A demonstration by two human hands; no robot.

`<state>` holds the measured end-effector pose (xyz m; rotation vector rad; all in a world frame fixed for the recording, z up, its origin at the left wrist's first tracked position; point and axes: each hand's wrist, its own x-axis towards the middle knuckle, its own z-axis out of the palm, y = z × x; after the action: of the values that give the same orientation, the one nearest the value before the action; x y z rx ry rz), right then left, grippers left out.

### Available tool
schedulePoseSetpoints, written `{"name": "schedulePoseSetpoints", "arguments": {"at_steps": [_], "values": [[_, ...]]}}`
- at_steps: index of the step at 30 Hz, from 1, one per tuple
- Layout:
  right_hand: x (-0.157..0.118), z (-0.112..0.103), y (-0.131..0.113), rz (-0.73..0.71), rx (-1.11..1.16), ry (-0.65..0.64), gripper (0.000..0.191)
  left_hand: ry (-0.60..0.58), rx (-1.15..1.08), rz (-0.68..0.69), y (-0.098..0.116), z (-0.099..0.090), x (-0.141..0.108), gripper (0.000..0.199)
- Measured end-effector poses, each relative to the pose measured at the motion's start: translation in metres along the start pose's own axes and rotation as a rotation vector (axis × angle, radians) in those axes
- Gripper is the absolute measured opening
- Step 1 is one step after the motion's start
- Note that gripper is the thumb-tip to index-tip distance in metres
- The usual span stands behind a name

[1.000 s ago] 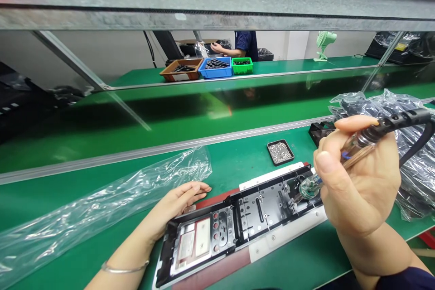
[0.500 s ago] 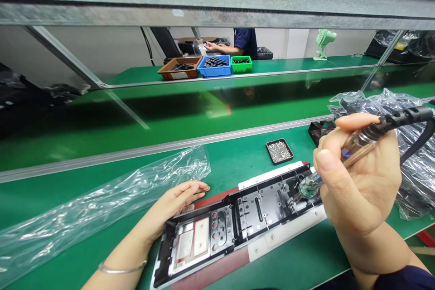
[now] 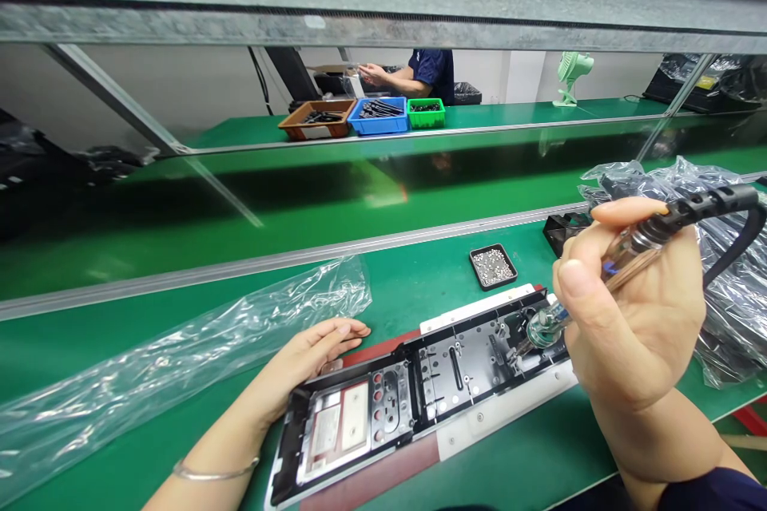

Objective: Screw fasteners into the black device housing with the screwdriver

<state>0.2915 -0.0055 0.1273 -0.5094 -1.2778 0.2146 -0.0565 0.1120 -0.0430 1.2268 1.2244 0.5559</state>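
Observation:
A long black and silver housing lies open side up in a red and white holder on the green bench. My right hand is wrapped round a transparent electric screwdriver, whose tip points down into the right part of the housing. The exact contact point is too small to make out. Beside the housing's far left edge rests my left hand, fingers loosely together and slightly curled; whether something is between them is hidden. A small black tray of screws sits behind the housing.
Clear plastic film lies at the left. Bagged parts and a black part are at the right. Brown, blue and green bins stand across the bench, near another person's arms. A metal shelf edge crosses above.
Across the bench, the other person's hands have risen slightly. Both my hands, the screwdriver and the housing look almost unmoved.

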Motion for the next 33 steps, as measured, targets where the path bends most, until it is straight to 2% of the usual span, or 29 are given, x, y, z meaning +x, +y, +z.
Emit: {"name": "schedulePoseSetpoints", "arguments": {"at_steps": [23,33], "values": [[0.002,-0.0012,0.0011,0.042,0.004,0.032,0.027,0.011,0.001,0.031,-0.0064,-0.0024,0.0047,0.05],[0.0043,-0.0015,0.0052,0.042,-0.026,0.036,0.023,0.011,0.035,0.022,0.0026,0.0016,-0.002,0.055]]}}
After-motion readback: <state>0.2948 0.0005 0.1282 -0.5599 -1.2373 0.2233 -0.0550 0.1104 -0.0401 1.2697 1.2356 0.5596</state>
